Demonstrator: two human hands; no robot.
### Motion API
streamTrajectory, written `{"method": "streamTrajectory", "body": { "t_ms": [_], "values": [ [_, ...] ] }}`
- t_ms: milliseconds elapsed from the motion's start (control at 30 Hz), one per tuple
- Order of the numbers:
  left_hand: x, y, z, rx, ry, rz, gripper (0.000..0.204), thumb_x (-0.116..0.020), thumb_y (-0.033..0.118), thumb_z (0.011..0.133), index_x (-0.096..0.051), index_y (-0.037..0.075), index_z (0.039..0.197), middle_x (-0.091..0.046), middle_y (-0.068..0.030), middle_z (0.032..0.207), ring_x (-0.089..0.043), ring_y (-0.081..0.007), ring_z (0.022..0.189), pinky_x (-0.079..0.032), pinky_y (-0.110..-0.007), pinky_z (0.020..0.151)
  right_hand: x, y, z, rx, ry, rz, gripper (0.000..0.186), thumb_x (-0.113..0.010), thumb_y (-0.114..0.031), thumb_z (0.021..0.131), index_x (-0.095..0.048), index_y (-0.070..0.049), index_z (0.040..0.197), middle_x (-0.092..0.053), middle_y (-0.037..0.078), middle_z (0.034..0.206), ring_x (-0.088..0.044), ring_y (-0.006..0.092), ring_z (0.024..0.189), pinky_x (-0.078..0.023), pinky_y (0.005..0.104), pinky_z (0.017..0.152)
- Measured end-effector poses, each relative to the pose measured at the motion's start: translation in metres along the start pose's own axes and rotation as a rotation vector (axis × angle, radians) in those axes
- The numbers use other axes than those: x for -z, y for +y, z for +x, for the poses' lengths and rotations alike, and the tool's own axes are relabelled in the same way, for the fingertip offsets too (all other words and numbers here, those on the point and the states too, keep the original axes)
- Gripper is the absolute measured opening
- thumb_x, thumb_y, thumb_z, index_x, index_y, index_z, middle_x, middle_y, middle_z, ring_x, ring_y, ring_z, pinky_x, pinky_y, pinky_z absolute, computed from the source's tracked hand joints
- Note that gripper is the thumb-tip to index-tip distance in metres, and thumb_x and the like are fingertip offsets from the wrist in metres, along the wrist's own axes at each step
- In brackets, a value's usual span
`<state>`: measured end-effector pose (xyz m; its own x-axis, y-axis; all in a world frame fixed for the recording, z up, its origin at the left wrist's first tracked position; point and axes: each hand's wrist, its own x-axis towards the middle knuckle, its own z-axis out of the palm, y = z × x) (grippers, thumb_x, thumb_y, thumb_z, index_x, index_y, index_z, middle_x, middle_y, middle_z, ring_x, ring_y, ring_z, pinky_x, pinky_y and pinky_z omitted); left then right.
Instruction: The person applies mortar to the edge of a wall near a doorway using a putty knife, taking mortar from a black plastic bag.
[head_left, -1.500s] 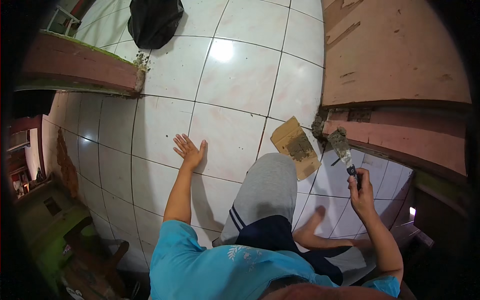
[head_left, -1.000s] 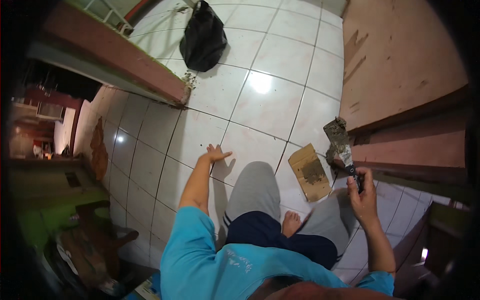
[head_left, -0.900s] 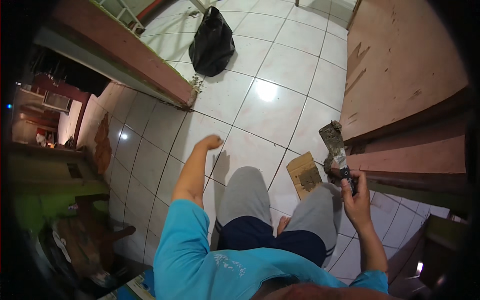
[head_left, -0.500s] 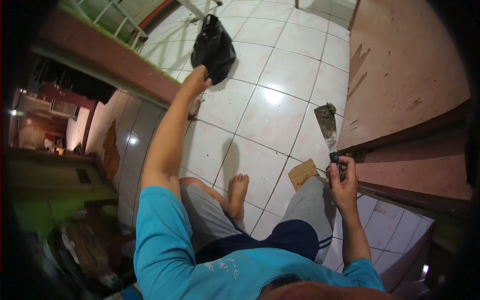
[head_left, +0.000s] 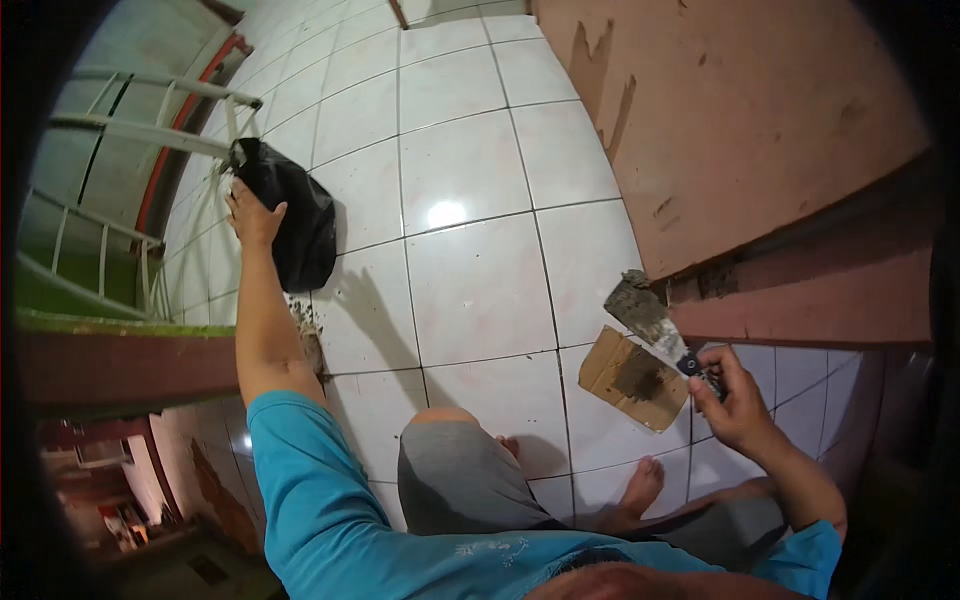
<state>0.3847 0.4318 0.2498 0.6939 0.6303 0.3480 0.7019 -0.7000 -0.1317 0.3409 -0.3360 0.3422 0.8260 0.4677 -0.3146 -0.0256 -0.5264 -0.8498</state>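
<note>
The left hand (head_left: 256,216) has its fingers spread against or just over the black bag (head_left: 300,222) at far left; contact I cannot tell. The right hand (head_left: 737,402) wraps its fingers around the handle of a scraper (head_left: 655,328), its blade caked grey, above smeared cardboard (head_left: 603,368). A brown panel (head_left: 760,120) blocks the right; a white metal frame (head_left: 150,135) stands left of the bag.

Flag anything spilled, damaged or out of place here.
Dark crumbs lie scattered on the pale floor tiles beside the end of the low wall, like loose debris. The brown panel has jagged, discoloured patches, as if its surface had peeled.
</note>
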Motion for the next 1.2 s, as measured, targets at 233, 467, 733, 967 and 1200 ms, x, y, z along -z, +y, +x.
{"method": "streamTrajectory", "body": {
  "t_ms": [233, 467, 733, 967, 1200],
  "values": [
    [-0.016, -0.002, -0.015, -0.008, -0.417, 0.26, 0.057, -0.078, 0.041, 0.083, -0.064, 0.014, 0.131, -0.058, -0.0114, 0.137, -0.049, -0.0342, 0.133, -0.038, -0.057, 0.108, -0.025, -0.012, -0.025, -0.195, 0.054, -0.014, 0.023, -0.058, -0.02, 0.103, -0.049, -0.002, 0.114, -0.063, 0.008, 0.09, -0.057, 0.0099, 0.071, -0.049, 0.0283, 0.064],
    [-0.067, -0.048, 0.002, -0.161, 0.357, -0.214, 0.05, -0.072, 0.037, 0.088, -0.061, 0.01, 0.129, -0.053, -0.0148, 0.147, -0.047, -0.0343, 0.139, -0.038, -0.053, 0.108, -0.052, -0.024, -0.008, -0.084, 0.035, 0.054, 0.024, -0.058, -0.022, 0.104, -0.049, -0.002, 0.115, -0.059, 0.005, 0.089, -0.056, 0.0077, 0.069, -0.048, 0.0255, 0.059],
    [-0.05, -0.011, -0.011, 0.029, -0.297, 0.046, 0.047, -0.067, 0.039, 0.094, -0.064, 0.009, 0.129, -0.068, -0.0115, 0.126, -0.063, -0.0319, 0.12, -0.045, -0.05, 0.098, -0.058, -0.02, -0.001, -0.103, 0.021, -0.001, 0.022, -0.057, -0.021, 0.105, -0.046, -0.004, 0.114, -0.056, 0.004, 0.092, -0.054, 0.0071, 0.068, -0.046, 0.0238, 0.058],
    [-0.084, 0.004, -0.039, -0.21, 0.064, -0.355, 0.028, -0.052, 0.027, 0.104, -0.063, 0.002, 0.111, -0.069, -0.0205, 0.114, -0.064, -0.0387, 0.112, -0.044, -0.052, 0.105, -0.058, -0.011, 0.007, -0.087, 0.061, 0.015, 0.026, -0.06, -0.022, 0.103, -0.051, -0.003, 0.117, -0.061, 0.005, 0.092, -0.057, 0.0083, 0.073, -0.048, 0.0264, 0.064],
    [-0.067, 0.009, -0.074, -0.233, -0.044, -0.586, 0.036, -0.05, 0.024, 0.106, -0.058, -0.002, 0.129, -0.065, -0.0265, 0.125, -0.061, -0.044, 0.115, -0.048, -0.047, 0.094, -0.055, 0.003, 0.007, -0.007, 0.064, -0.028, 0.029, -0.06, -0.026, 0.104, -0.051, -0.002, 0.118, -0.067, 0.008, 0.095, -0.06, 0.012, 0.075, -0.049, 0.0303, 0.071]
  ]
}}
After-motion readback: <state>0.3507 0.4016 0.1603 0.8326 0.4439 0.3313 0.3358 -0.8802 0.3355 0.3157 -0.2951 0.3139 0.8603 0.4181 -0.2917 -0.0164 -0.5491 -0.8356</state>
